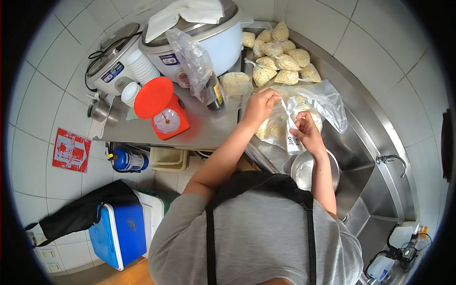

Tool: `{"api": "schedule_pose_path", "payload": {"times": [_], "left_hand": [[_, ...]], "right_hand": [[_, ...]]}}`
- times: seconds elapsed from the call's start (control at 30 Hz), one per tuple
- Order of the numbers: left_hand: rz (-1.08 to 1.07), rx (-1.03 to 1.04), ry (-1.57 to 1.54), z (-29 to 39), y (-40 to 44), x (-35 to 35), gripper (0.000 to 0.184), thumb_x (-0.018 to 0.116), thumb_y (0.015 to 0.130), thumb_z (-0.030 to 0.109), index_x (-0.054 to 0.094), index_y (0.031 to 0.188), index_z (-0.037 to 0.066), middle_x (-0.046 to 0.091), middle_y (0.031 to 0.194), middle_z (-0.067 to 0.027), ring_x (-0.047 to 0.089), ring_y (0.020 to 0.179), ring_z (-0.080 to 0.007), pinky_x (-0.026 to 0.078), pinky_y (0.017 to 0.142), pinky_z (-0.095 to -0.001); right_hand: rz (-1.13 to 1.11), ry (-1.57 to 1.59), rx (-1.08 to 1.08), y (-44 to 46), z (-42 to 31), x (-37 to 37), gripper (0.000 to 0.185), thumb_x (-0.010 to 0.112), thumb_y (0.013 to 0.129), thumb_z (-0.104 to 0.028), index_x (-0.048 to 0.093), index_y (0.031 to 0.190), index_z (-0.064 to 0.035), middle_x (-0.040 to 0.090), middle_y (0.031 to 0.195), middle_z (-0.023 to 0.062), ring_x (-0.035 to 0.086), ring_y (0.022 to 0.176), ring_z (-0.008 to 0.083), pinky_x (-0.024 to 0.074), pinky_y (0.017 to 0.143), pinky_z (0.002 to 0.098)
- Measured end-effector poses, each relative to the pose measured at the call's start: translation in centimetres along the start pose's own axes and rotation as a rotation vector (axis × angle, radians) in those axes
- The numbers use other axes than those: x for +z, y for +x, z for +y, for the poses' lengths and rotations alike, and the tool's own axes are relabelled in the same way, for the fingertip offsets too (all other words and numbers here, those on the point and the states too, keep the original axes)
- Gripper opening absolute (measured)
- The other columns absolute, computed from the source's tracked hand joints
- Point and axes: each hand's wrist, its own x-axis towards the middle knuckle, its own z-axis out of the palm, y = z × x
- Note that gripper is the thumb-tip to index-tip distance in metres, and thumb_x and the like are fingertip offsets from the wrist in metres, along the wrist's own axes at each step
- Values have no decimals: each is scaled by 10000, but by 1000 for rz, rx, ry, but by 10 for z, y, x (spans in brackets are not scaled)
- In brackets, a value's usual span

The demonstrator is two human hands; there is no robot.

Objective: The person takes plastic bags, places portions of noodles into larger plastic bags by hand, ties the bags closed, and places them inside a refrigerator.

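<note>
My left hand [259,107] is closed on the upper end of a white plastic strip, which looks like the twisted top of a clear bag. Lower down, my right hand [308,131] pinches the same white plastic strip [292,126], near dark handwriting that reads "200". Under and around my hands lies a clear plastic bag [332,104] with pale, crumbly contents showing through. Several small tied bags of pale food [287,61] are piled just behind it in the corner. A metal bowl [304,172] is partly hidden below my right forearm.
On the steel counter [209,126] are a red scale [170,118], a dark bottle [214,95], stacked white cups [141,66] and two large cookers [199,47]. To the right are a steel sink [351,147] and a tap [393,161]. A blue cooler [124,232] stands at lower left.
</note>
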Motion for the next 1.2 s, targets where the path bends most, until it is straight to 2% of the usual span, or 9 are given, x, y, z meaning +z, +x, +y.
{"api": "schedule_pose_path", "payload": {"times": [0.17, 0.27, 0.47, 0.57, 0.73, 0.8, 0.9, 1.07, 1.2], "left_hand": [[101, -138, 35, 17, -6, -20, 310, 577, 831, 32, 513, 1134, 34, 563, 1053, -71, 593, 830, -113, 485, 674, -232], [146, -212, 68, 6, -45, -46, 376, 584, 833, 39, 462, 1189, 51, 547, 1102, -62, 580, 878, -117, 490, 701, -246], [335, -533, 31, 4, -185, -118, 220, 526, 900, 130, 533, 1102, 41, 577, 1006, -37, 577, 849, -111, 489, 703, -240], [504, -681, 86, 31, -252, -145, 202, 517, 909, 151, 550, 1078, 44, 588, 950, -26, 572, 811, -100, 484, 691, -236], [719, -751, 377, 86, -347, -149, 131, 522, 898, 111, 592, 974, 32, 610, 813, -38, 577, 720, -98, 476, 649, -240], [866, -731, 371, 102, -371, -143, 139, 540, 887, 122, 612, 950, 22, 627, 786, -56, 592, 721, -106, 472, 649, -253], [990, -728, 358, 126, -396, -143, 101, 510, 894, 71, 578, 945, 18, 600, 791, -25, 569, 677, -86, 470, 640, -219], [1115, -770, 344, 137, -455, -169, 111, 510, 891, 65, 577, 961, 11, 619, 820, -52, 596, 723, -99, 478, 669, -233], [1070, -817, 521, 150, -503, -218, 115, 521, 877, 63, 583, 951, 2, 634, 837, -81, 612, 763, -126, 483, 672, -254]], "right_hand": [[247, -343, -139, 15, -10, -56, 274, 585, 807, -14, 547, 1078, -25, 556, 1000, 65, 531, 885, 141, 435, 772, 262], [117, -680, -103, 42, 12, -74, 314, 641, 776, -93, 563, 1063, 10, 569, 1051, 142, 554, 945, 267, 445, 807, 336], [181, -1166, -280, 73, 35, -18, 552, 645, 756, -390, 528, 1037, 70, 574, 958, 264, 556, 942, 374, 446, 816, 425], [157, -1289, -79, 85, 41, -6, 447, 625, 780, -338, 525, 1005, 35, 595, 947, 237, 576, 900, 381, 463, 773, 439], [226, -1069, -259, 165, 194, -76, 371, 353, 913, -284, 624, 911, -32, 626, 914, 197, 604, 790, 351, 469, 664, 451], [49, -1517, -232, 134, 115, -52, 356, 410, 903, -319, 624, 929, -35, 634, 864, 195, 606, 786, 357, 467, 664, 463], [59, -1335, -347, 109, 78, -43, 451, 466, 889, -381, 628, 769, 22, 607, 754, 251, 589, 716, 410, 446, 613, 481], [67, -1135, -212, 105, 46, -49, 697, 521, 826, -560, 559, 624, 106, 512, 545, 240, 388, 506, 280, 352, 531, 458], [173, -1043, -165, 52, -3, 1, 723, 479, 833, -589, 585, 768, 123, 560, 665, 241, 473, 610, 295, 410, 636, 414]]}}
